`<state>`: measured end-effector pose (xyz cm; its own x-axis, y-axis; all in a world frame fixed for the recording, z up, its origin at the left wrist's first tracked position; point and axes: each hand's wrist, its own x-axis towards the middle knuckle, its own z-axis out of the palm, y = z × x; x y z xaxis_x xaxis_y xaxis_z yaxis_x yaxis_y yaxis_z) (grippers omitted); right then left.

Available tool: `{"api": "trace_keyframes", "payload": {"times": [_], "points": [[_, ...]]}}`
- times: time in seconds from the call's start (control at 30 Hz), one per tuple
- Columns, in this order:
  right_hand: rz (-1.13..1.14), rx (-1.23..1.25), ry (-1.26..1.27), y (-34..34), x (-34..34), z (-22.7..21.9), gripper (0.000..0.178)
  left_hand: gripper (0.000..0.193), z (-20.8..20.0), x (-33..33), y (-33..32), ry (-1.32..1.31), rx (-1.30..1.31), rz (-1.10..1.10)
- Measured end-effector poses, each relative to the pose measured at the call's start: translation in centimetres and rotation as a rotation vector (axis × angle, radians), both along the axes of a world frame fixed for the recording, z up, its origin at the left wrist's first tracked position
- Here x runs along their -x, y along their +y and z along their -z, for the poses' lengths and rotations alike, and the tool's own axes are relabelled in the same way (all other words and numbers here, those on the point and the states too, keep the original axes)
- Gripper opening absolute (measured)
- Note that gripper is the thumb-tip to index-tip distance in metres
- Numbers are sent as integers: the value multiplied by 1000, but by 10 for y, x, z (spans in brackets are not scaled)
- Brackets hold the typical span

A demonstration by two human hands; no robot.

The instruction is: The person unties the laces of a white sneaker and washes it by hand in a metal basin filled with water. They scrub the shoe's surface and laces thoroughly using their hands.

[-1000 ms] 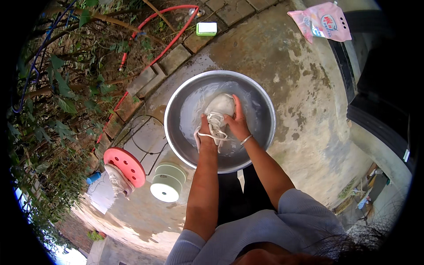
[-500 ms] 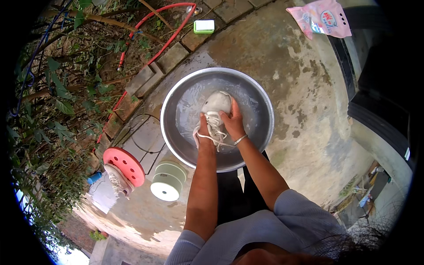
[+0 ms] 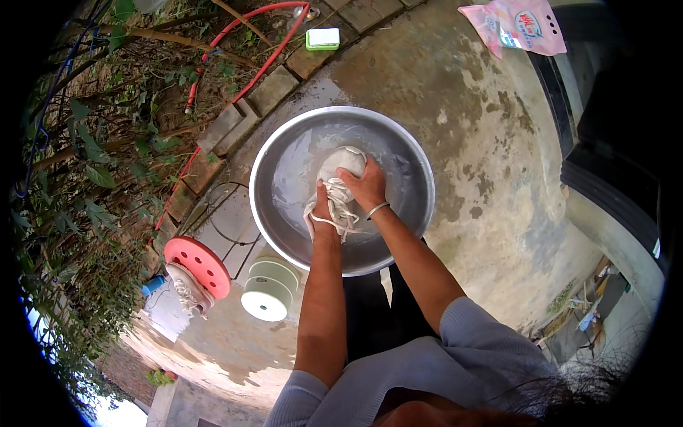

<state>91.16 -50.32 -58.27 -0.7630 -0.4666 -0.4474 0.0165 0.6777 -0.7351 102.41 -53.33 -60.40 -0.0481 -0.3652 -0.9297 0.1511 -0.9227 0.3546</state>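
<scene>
A whitish sneaker point(image 3: 341, 165) with loose cream laces is held over a wide metal basin point(image 3: 272, 220) with water in it. Its toe points away from me. My left hand point(image 3: 322, 206) grips the shoe's left side near the laces, thumb up along it. Around the right side of the toe my right hand point(image 3: 368, 186) is closed, its thumb lying across the top of the toe. A bracelet circles my right wrist. The undersides of both hands and the sole are hidden.
Left of the basin stand a pale green cylindrical stool point(image 3: 270, 288) and a pink disc with holes point(image 3: 206, 263), a second shoe point(image 3: 186, 288) leaning on it. A white block in a green dish point(image 3: 322, 39) lies on bricks. A pink bag point(image 3: 519, 28) lies far right.
My right thumb has moved from beside the laces up onto the toe, and the right hand sits further over the shoe. The whole view has shifted slightly.
</scene>
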Motion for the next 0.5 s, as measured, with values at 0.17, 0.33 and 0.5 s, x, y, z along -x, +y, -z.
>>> {"api": "trace_keyframes", "payload": {"times": [0.17,0.33,0.5], "points": [[-181,180,-156,31,19,10,38,56,-25,12,-5,-59,-26,65],[-243,215,129,69,4,14,37,65,-31,22,1,-109,56,27],[458,151,-62,72,-21,16,23,66,-36,26,11,-203,144,51]]}}
